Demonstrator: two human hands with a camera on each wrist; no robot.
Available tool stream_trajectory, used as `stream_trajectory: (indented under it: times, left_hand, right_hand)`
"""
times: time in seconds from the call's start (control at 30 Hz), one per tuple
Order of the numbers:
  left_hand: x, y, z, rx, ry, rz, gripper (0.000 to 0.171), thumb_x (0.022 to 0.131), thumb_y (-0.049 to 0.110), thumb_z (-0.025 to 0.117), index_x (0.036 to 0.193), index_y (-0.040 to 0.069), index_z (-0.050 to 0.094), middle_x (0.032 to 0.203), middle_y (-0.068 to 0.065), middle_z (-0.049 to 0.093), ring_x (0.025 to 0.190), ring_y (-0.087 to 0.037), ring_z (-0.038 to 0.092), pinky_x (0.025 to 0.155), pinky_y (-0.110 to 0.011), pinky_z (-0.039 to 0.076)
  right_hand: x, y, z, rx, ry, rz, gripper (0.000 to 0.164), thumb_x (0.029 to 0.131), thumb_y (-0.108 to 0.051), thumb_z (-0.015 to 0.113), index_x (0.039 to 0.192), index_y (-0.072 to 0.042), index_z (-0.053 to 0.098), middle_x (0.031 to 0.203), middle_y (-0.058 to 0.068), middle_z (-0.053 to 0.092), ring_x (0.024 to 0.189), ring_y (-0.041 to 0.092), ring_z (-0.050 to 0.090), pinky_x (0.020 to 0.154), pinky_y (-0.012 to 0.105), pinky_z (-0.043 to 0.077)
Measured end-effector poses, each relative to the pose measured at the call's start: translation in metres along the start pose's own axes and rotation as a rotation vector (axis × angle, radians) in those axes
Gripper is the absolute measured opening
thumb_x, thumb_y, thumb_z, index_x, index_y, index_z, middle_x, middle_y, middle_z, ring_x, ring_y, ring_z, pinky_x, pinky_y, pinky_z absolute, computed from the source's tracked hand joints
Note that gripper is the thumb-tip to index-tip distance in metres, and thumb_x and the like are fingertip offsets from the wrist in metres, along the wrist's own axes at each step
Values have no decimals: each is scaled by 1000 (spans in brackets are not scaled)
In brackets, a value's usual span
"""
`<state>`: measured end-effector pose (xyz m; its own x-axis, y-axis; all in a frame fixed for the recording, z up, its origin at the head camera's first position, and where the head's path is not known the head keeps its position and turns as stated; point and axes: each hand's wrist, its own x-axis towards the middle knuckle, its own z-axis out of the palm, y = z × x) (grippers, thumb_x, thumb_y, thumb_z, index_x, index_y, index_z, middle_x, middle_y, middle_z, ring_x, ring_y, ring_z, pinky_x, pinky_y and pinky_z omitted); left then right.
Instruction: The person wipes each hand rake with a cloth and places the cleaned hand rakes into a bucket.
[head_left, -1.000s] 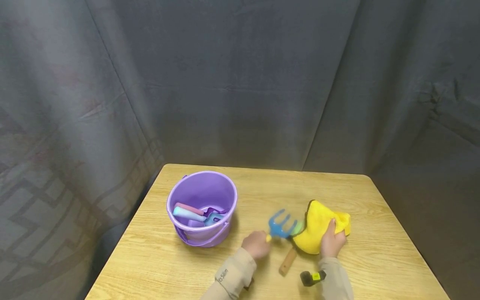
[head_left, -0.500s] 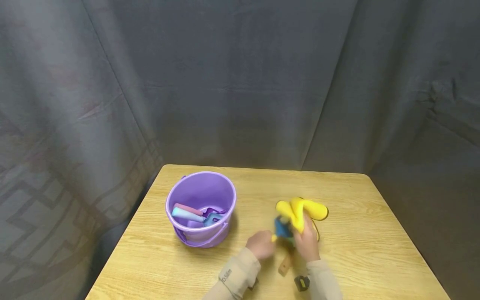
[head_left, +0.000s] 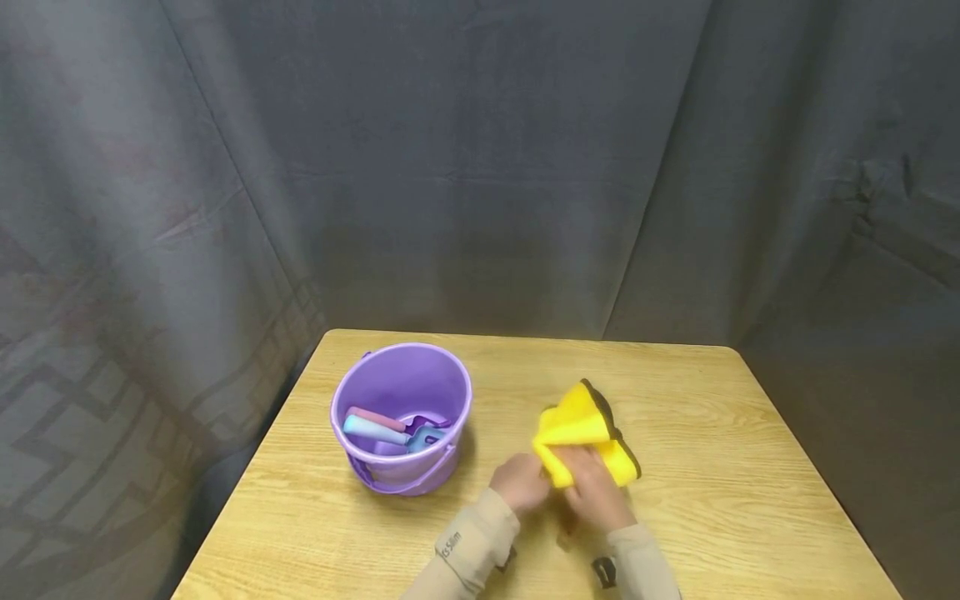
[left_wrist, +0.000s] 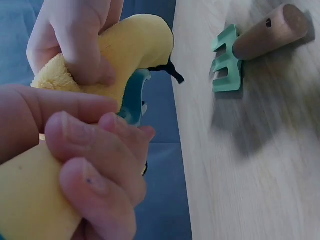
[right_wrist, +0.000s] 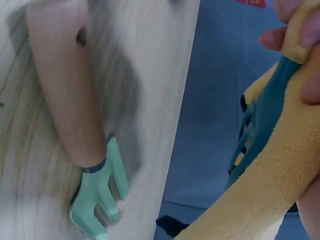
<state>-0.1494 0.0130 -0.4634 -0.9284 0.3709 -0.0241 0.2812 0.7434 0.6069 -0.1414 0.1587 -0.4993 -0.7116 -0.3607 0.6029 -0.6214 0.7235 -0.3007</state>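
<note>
My left hand [head_left: 519, 483] grips the yellow handle [left_wrist: 30, 195] of a small hand rake whose blue tines [right_wrist: 257, 125] show in the right wrist view. Over the rake's head, my right hand [head_left: 596, 492] holds a yellow cloth [head_left: 577, 421] with a dark edge, fingers and thumb pinching it against the tines. In the head view the cloth hides the rake. Below the hands, a second hand rake with a wooden handle [right_wrist: 65, 85] and green tines [left_wrist: 230, 65] lies on the table.
A purple bucket [head_left: 401, 475] stands to the left of my hands on the wooden table [head_left: 712, 533]. Inside it lie a tool with a light blue handle [head_left: 375, 429], one with a pink handle [head_left: 378, 417] and other pieces. Grey curtains [head_left: 480, 167] surround the table.
My right hand has brought the yellow cloth leftward and wrapped it over the blue rake's tines. The left hand keeps its grip nearly in place. The bucket has not moved.
</note>
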Motion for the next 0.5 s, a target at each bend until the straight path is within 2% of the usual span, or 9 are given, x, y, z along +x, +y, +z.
stream_trajectory:
  times: [0.13, 0.3, 0.5]
  left_hand:
    - [-2, 1, 0, -8, -1, 0, 21, 83, 22, 55, 91, 6, 64, 65, -3, 55, 52, -14, 47, 48, -26, 41]
    - [-4, 3, 1, 6, 13, 22, 18, 83, 21, 55, 85, 5, 63, 61, -2, 52, 50, -13, 46, 46, -25, 40]
    - [-4, 5, 2, 71, 8, 41, 13, 84, 18, 55, 77, 9, 59, 57, 0, 48, 46, -12, 42, 41, -23, 37]
  right_hand:
    - [0, 1, 0, -1, -31, 12, 40, 67, 6, 63, 105, -5, 61, 102, 7, 63, 96, 25, 57, 90, 47, 36]
    - [-4, 6, -2, -30, -25, -1, 39, 67, 5, 64, 105, -7, 62, 101, 6, 63, 93, 24, 57, 84, 46, 42]
    - [-5, 14, 1, 43, -2, 8, 28, 75, -1, 63, 100, -12, 64, 91, -2, 64, 84, 15, 59, 76, 35, 48]
